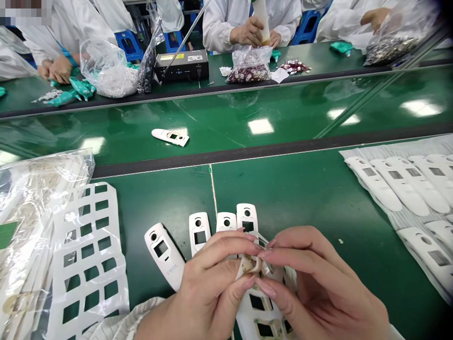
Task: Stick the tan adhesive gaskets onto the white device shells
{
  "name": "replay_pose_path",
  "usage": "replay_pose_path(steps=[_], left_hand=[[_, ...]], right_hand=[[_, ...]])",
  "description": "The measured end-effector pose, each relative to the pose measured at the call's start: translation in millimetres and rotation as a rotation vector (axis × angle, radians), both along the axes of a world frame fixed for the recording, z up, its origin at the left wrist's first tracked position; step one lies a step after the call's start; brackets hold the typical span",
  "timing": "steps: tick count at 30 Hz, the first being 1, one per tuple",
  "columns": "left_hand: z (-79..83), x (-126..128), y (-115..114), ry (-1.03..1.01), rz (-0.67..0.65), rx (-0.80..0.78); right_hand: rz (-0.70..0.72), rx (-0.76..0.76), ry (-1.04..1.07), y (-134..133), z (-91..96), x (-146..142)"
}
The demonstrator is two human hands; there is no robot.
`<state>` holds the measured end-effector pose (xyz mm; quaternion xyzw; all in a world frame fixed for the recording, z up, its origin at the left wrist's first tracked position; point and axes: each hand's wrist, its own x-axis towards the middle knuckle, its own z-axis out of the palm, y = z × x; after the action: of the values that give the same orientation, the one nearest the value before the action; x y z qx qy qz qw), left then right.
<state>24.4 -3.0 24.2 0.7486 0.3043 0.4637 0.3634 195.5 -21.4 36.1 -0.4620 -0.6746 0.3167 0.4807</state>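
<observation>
Head view: I'm watching left hand (208, 288) and right hand (322, 288) pinching a small adhesive strip (247, 265) beside white plastic housings (164, 252); sticky pull could tear it.

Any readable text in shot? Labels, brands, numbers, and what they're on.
Nothing can be read for certain.
Blue print on the white device casing: too small to read.
Yellow label on the black bench unit: too small and blurred to read.
White label beside it: too small to read.
</observation>
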Motion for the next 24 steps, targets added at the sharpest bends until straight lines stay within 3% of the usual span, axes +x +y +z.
replay_pose_path(steps=[8,24], left_hand=[[-0.9,-0.6,0.0,0.014,0.005,0.02],[-5.0,0.2,1.9,0.006,-0.009,0.029]], right_hand=[[-0.089,-0.044,-0.007,-5.9,1.0,-4.4],[-0.194,0.014,0.063,-6.5,2.2,-6.6]])
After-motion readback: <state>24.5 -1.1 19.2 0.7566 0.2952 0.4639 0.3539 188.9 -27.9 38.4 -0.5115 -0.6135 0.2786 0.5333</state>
